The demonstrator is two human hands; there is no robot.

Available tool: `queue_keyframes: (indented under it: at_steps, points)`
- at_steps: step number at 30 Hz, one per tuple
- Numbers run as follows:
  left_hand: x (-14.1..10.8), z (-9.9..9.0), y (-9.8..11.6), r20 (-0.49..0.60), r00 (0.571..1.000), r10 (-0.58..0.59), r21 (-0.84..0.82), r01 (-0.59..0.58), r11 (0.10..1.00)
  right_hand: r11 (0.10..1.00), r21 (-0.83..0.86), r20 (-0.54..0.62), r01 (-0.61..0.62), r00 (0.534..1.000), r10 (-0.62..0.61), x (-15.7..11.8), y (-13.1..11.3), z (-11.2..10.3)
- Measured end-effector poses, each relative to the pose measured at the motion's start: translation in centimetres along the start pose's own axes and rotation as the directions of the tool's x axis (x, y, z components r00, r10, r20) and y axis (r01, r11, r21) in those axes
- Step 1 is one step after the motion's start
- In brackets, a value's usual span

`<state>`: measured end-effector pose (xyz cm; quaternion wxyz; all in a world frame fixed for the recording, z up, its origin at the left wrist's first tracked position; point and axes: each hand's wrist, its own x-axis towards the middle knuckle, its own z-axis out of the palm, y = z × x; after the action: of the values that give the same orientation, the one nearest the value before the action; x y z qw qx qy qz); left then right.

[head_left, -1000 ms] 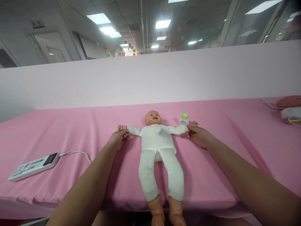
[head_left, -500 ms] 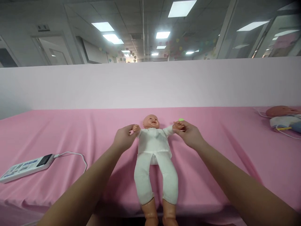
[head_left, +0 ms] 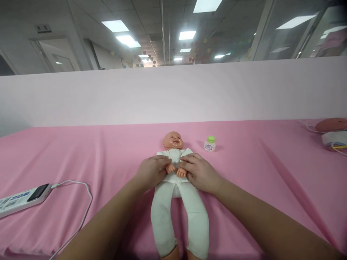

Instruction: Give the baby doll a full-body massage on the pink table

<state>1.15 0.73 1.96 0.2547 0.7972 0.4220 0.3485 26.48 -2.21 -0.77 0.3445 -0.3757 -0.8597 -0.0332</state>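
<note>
Well, furthest out to the left of the left hand, and nearer the person, lies a white device point(head_left: 23, 199) with a dark screen at one end and printed labels along its top; the picture's edge cuts it off. A white cable point(head_left: 87, 207) runs from that screen end, loops towards the left forearm and drops down beside it. Pink cloth point(head_left: 116, 148) spreads under everything, loosely creased to the left of the left hand, with one long fold well to the right of the right hand.

The left hand point(head_left: 151, 172) bends its fingers over one forearm of the doll point(head_left: 175, 155), grasping it against the chest. The doll lies face up between the two hands, dressed in white, its head just beyond the fingertips and its legs stretching back between the person's forearms. Its small fists sit side by side in the gap between the hands. The right hand point(head_left: 202, 172) grasps the doll's other forearm in the same way, fingers laid across the sleeve; both thumbs are hard to make out.

Just beyond the right hand stands a small clear bottle point(head_left: 210, 145) with a green cap and a label. Far to the right of that hand, partly cropped, rests a brownish-pink rounded object point(head_left: 332, 124) beside white material point(head_left: 334, 138).
</note>
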Motion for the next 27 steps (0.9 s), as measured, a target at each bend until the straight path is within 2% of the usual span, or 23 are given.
queue_keyframes:
  at_steps: [2,3,5,6,8,11,13,15,16,17,20,22,24,25,27]
  points:
    - [0.1,-0.2,-0.2,-0.048,0.998,-0.037,-0.061,0.034,0.998,0.993,0.099,-0.063,-0.058,0.996,0.065,-0.1,0.6,-0.3]
    - [0.2,-0.4,-0.4,-0.096,0.993,-0.066,-0.103,0.056,0.993,0.979,0.169,-0.098,-0.117,0.986,0.135,-0.2,1.1,-0.5]
    - [0.5,-1.0,-1.3,-0.215,0.964,-0.158,-0.198,0.115,0.973,0.903,0.325,-0.154,-0.280,0.926,0.343,-0.5,2.4,-1.0]
    - [0.7,-1.3,-2.0,-0.275,0.935,-0.222,-0.254,0.151,0.955,0.843,0.391,-0.174,-0.370,0.869,0.462,-0.7,3.3,-1.4]
    - [1.2,-2.0,-3.5,-0.353,0.856,-0.376,-0.404,0.223,0.887,0.699,0.488,-0.208,-0.522,0.708,0.674,-1.1,5.3,-2.1]
    - [2.1,-3.1,-6.0,-0.343,0.699,-0.628,-0.667,0.289,0.687,0.472,0.602,-0.197,-0.644,0.453,0.869,-1.8,8.6,-2.8]
    - [2.6,-3.6,-7.2,-0.281,0.579,-0.766,-0.771,0.340,0.539,0.254,0.717,-0.051,-0.649,0.314,0.948,-2.2,10.4,-2.8]
    - [3.0,-3.8,-8.1,-0.224,0.500,-0.836,-0.809,0.383,0.446,0.045,0.769,0.138,-0.637,0.234,0.962,-2.5,11.4,-2.7]
    - [3.1,-3.8,-8.5,-0.209,0.484,-0.850,-0.814,0.396,0.426,-0.025,0.771,0.208,-0.637,0.214,0.955,-2.6,11.8,-2.7]
    - [3.2,-3.8,-8.7,-0.202,0.485,-0.851,-0.813,0.401,0.422,-0.062,0.766,0.249,-0.640,0.206,0.946,-2.7,12.0,-2.6]
    - [3.2,-3.6,-9.0,-0.207,0.484,-0.850,-0.807,0.407,0.428,-0.067,0.757,0.259,-0.650,0.205,0.944,-2.9,12.1,-2.6]
    - [3.0,-3.4,-8.7,-0.248,0.519,-0.818,-0.785,0.388,0.484,-0.036,0.766,0.231,-0.642,0.221,0.948,-2.7,11.8,-2.7]
    - [2.6,-3.2,-7.9,-0.314,0.617,-0.722,-0.723,0.338,0.603,0.116,0.764,0.089,-0.635,0.281,0.956,-2.4,11.0,-2.7]
    - [2.3,-3.1,-7.3,-0.348,0.675,-0.650,-0.672,0.304,0.675,0.234,0.737,-0.010,-0.635,0.335,0.942,-2.2,10.4,-2.7]
    - [1.8,-2.6,-5.8,-0.395,0.776,-0.491,-0.537,0.239,0.809,0.502,0.612,-0.195,-0.611,0.498,0.845,-1.7,8.7,-2.7]
